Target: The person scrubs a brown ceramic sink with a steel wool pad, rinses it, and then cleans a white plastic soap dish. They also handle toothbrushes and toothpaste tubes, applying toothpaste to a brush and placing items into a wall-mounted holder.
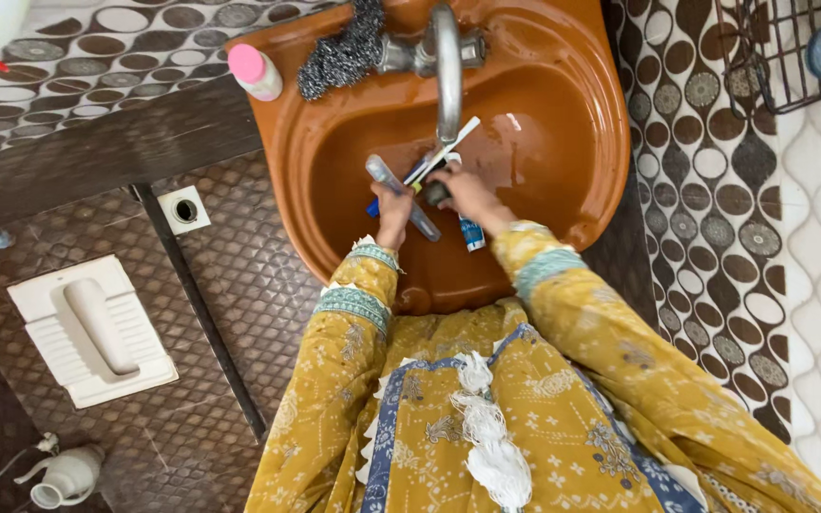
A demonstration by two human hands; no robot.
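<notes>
The left hand [393, 211] is closing around a clear, grey-tinted tube-like holder [401, 197], gripping it near its middle inside the brown basin [563, 199]. The right hand [467, 195] is curling over a bundle of toothbrushes [441, 160], whose white and blue handles are fanning out toward the tap; whether its fingers are fully shut cannot be told. A small blue-and-white tube [471, 234] is lying on the basin floor just beside the right wrist. The chrome tap [447, 66] is standing over the hands at the basin's far edge; no running water is showing. A steel scourer [342, 52] is resting on the far left rim, with a pink-capped bottle [256, 71] at the rim's left corner. Judged from this, the items are being handled over the bowl, none yet set back on the rim, so the work appears to be midway.
</notes>
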